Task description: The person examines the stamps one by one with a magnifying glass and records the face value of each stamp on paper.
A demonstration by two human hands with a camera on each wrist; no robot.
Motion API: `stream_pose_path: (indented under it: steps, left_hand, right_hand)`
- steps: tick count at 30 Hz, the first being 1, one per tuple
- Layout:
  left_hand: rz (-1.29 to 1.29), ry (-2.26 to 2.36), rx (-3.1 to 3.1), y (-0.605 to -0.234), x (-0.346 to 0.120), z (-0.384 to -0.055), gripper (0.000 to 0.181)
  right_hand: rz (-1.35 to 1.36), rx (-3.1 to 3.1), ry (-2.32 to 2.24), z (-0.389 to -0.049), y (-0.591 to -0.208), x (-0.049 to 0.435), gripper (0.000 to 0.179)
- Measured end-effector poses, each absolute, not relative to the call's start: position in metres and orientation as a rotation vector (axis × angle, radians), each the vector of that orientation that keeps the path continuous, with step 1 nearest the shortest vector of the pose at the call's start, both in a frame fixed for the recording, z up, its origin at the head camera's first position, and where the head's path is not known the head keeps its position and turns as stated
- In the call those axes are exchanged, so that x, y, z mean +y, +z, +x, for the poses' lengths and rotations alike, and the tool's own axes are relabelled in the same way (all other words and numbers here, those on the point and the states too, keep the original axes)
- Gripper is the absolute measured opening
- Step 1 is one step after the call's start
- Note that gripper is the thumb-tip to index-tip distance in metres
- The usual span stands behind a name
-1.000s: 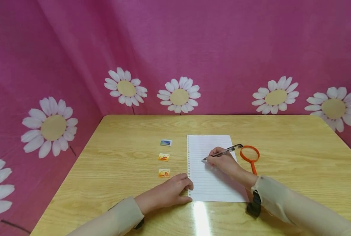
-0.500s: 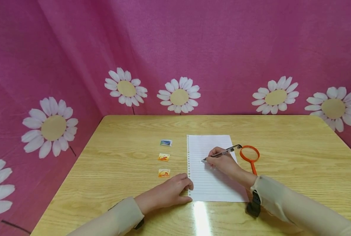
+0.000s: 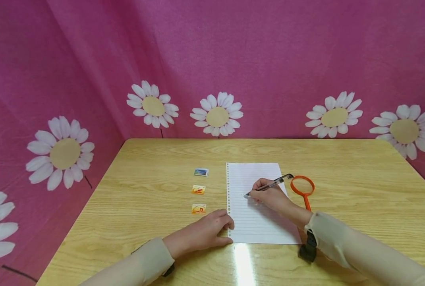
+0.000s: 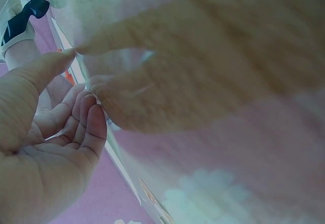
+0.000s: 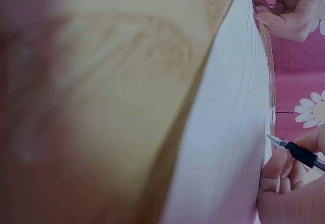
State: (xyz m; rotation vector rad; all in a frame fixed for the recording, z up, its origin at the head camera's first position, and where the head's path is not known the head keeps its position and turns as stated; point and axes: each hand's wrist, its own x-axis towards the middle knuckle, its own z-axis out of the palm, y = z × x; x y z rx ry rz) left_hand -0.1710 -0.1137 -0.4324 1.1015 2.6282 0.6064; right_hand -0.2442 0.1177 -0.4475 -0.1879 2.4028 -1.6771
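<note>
A lined sheet of paper [image 3: 264, 234] with punched holes down its left side lies on the wooden table. My right hand [image 3: 275, 198] pinches a clear gel pen [image 3: 277, 181] with a black grip, its tip at the paper beside a small faint mark. Seen from the right wrist, the pen [image 5: 303, 154] slants between thumb and fingers, metal tip close over the sheet. My left hand [image 3: 207, 230] rests at the paper's lower left edge, thumb and fingertips touching down there. In the left wrist view, that hand [image 4: 56, 127] has gently bent fingers and holds nothing.
Three small stamp-like pictures, one blue [image 3: 201, 172] and two orange-yellow [image 3: 198, 190] [image 3: 199, 209], lie in a column left of the paper. An orange magnifying glass [image 3: 307, 202] lies right of it, handle partly behind my right forearm. A pink flowered curtain [image 3: 269, 59] surrounds the table.
The pen tip has shifted very slightly on the paper, near the small mark. My left hand, the stamps and the magnifying glass stay in place.
</note>
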Motion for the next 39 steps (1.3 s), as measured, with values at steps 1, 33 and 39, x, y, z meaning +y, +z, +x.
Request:
stream_pose_path:
  steps: [1, 33, 39]
  left_hand:
    - [1.1, 0.605, 2.628, -0.4321, -0.1137, -0.1711, 0.023]
    - [1.075, 0.611, 2.623, -0.431, -0.1135, -0.1707, 0.023]
    - [1.077, 0.611, 2.626, -0.4328, -0.1132, -0.1714, 0.023]
  right_hand:
    - [-0.191, 2.403, -1.676, -0.2442, -0.4474, 0.1177, 0.008]
    - [-0.196, 2.379, -1.702, -0.2467, -0.4526, 0.1249, 0.009]
    - [-0.221, 2.395, -1.682, -0.2463, -0.4523, 0.1242, 0.01]
